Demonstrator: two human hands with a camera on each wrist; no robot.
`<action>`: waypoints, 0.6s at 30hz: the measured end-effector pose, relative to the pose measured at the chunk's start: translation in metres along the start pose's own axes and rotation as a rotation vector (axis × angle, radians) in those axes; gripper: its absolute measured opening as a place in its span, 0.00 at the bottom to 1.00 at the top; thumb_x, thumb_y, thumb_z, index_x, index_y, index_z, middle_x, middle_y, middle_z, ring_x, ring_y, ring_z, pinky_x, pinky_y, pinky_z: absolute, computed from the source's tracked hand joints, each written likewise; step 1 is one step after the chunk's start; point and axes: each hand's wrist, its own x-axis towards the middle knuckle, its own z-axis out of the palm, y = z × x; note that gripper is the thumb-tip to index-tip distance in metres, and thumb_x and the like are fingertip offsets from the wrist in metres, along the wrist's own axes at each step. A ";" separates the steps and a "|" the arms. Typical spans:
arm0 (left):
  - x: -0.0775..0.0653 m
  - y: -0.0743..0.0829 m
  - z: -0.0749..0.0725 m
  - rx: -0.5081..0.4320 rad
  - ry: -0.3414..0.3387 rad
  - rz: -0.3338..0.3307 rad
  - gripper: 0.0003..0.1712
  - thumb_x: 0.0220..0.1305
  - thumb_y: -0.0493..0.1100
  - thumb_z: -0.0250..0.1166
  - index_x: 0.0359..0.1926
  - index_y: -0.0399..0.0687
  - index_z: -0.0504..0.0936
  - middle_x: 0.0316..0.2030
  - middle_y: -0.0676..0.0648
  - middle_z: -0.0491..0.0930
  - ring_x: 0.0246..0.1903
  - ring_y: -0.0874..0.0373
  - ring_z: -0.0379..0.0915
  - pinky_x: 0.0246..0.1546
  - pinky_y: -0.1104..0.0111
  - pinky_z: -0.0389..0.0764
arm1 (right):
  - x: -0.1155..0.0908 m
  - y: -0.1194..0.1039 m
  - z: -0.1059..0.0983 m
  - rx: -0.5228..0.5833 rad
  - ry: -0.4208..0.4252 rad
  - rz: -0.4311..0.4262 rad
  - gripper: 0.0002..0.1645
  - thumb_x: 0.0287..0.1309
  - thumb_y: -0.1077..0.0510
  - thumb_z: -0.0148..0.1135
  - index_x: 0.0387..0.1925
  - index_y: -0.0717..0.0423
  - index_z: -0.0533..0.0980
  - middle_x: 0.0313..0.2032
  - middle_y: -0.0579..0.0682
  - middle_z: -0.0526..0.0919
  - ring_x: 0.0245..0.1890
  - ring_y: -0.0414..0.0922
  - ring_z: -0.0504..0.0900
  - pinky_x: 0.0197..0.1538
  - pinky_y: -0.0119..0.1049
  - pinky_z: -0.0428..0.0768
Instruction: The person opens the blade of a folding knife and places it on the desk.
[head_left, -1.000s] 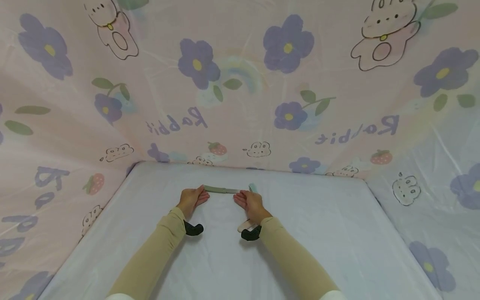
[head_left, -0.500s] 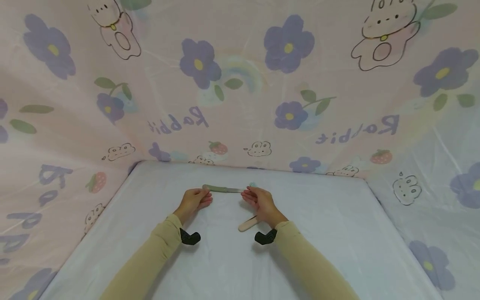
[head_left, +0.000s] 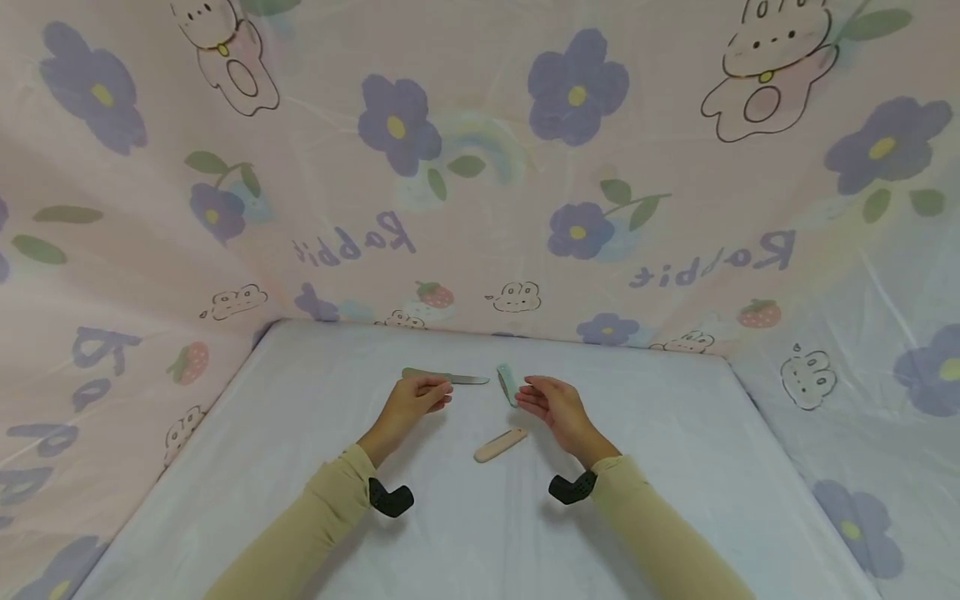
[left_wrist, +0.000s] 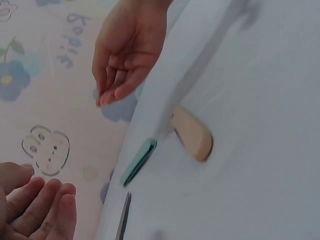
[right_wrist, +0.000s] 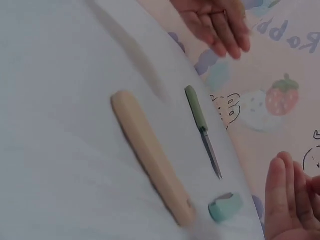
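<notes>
A knife with a green handle and its blade out (head_left: pixel 468 380) lies on the white surface, blade pointing right in the head view. My left hand (head_left: pixel 408 408) hovers nearest it with relaxed fingers, overlapping part of the handle in the head view; the right wrist view shows a gap between them. To the right of the blade tip lies a slim mint-green folded piece, like a folding knife (head_left: pixel 507 383). My right hand (head_left: pixel 558 412) is just right of it, fingers extended and holding nothing. Nearer the front lies a rounded beige bar with a small hole at one end (head_left: pixel 500 445).
The white covered surface (head_left: pixel 660 500) meets a patterned pink sheet (head_left: pixel 465 208) at the back and along both sides. A black wrist piece (head_left: pixel 392 497) is on the left wrist, and another black piece (head_left: pixel 572 487) is on the right.
Both hands have let go of the knife's two ends, leaving it lying on the surface. The right hand has moved right, uncovering the mint-green piece and the beige bar; the left hand has shifted slightly right.
</notes>
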 end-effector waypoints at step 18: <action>-0.040 -0.027 0.053 -0.049 -0.205 -0.195 0.17 0.64 0.40 0.61 0.41 0.24 0.78 0.34 0.38 0.82 0.32 0.55 0.81 0.37 0.66 0.82 | -0.005 0.016 -0.015 -0.297 -0.009 0.018 0.20 0.66 0.60 0.52 0.50 0.75 0.71 0.42 0.65 0.80 0.40 0.52 0.82 0.49 0.46 0.78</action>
